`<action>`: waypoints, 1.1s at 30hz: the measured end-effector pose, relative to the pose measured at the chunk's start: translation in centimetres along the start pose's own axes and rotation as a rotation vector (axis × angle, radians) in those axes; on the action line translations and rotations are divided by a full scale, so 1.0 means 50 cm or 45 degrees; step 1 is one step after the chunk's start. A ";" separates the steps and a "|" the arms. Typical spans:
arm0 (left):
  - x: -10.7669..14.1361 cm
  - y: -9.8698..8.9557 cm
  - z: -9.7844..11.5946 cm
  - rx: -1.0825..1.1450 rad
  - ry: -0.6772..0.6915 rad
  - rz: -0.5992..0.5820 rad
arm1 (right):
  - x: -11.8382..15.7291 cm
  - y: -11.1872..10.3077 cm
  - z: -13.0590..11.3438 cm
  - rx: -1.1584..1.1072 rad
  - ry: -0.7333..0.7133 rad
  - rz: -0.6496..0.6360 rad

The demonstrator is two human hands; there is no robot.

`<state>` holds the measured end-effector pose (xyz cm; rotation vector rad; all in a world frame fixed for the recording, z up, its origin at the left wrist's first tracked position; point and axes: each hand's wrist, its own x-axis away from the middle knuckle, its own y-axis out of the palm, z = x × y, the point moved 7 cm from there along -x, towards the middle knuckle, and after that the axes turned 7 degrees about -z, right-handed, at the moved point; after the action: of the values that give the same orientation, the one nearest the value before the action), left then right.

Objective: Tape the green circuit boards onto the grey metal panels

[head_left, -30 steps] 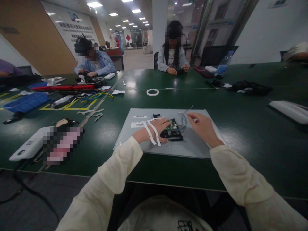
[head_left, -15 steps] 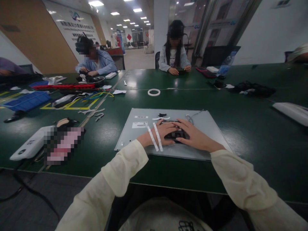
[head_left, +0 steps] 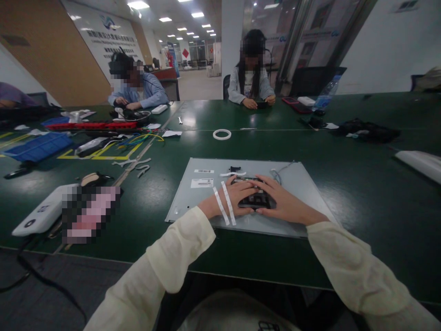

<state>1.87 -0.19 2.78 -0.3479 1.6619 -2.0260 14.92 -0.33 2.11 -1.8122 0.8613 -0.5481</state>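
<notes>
A small black device (head_left: 256,201) with an open-looking face lies on a flat grey metal panel (head_left: 296,181). My left hand (head_left: 239,195) grips its left side, with fingers over its far part. On the right, my right hand (head_left: 284,201) is closed around the other side, its thumb at the near edge. The fingertips of both hands meet over the device and hide part of it. Two white tape strips (head_left: 220,205) stick to the back of my left hand and wrist. Beyond the hands lie a small black part (head_left: 234,169) and another white strip (head_left: 226,174).
A roll of white tape (head_left: 222,134) lies behind the panel. To the left are a white power bank (head_left: 44,210), grey pieces (head_left: 143,168), a blue tray (head_left: 37,146) and coloured wires. A small wrench (head_left: 180,120) lies farther back. Two people sit across the green table (head_left: 193,147).
Both hands keep hold of the black device. My right thumb sits slightly lower along its near edge. The whole view has shifted a little.
</notes>
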 end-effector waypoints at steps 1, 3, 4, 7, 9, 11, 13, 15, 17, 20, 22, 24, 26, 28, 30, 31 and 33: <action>0.000 0.001 0.000 -0.002 0.000 -0.002 | 0.000 -0.001 -0.001 -0.014 0.003 0.000; 0.000 0.002 -0.001 -0.003 0.008 -0.001 | 0.000 -0.005 0.005 -0.041 0.027 0.027; 0.000 0.002 -0.001 -0.002 0.016 0.005 | 0.000 -0.009 0.012 -0.046 0.044 0.060; 0.000 0.000 0.000 0.011 0.035 0.032 | 0.000 -0.024 0.053 0.005 0.126 0.226; 0.001 -0.002 0.001 0.030 0.028 0.022 | 0.002 -0.031 0.087 0.080 0.174 0.320; 0.001 -0.003 0.002 0.048 0.005 -0.013 | 0.004 -0.034 0.118 0.151 0.211 0.368; 0.002 -0.006 0.003 0.060 -0.015 -0.036 | 0.007 -0.036 0.139 0.201 0.239 0.394; 0.003 -0.010 0.005 0.069 -0.022 -0.040 | 0.009 -0.040 0.148 0.230 0.264 0.418; 0.004 -0.012 0.007 0.072 -0.017 -0.037 | 0.011 -0.042 0.149 0.249 0.285 0.437; 0.005 -0.013 0.009 0.065 -0.002 -0.028 | 0.012 -0.042 0.144 0.272 0.307 0.443; 0.006 -0.013 0.010 0.058 -0.002 -0.026 | 0.013 -0.042 0.141 0.290 0.321 0.445; 0.007 -0.014 0.010 0.056 -0.007 -0.023 | 0.016 -0.042 0.140 0.307 0.338 0.451; 0.008 -0.015 0.011 0.060 -0.008 -0.018 | 0.018 -0.042 0.140 0.320 0.353 0.458; 0.008 -0.016 0.012 0.062 -0.007 -0.021 | 0.020 -0.043 0.139 0.329 0.365 0.467; 0.008 -0.016 0.012 0.064 -0.013 -0.034 | 0.021 -0.045 0.138 0.332 0.369 0.475; 0.008 -0.015 0.011 0.064 -0.017 -0.039 | 0.020 -0.046 0.137 0.331 0.367 0.478; 0.008 -0.015 0.010 0.065 -0.016 -0.035 | 0.018 -0.046 0.134 0.325 0.355 0.478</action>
<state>1.63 -0.73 3.57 -0.3670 1.6029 -2.0780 20.91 3.53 1.66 -1.3196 1.2289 -0.6409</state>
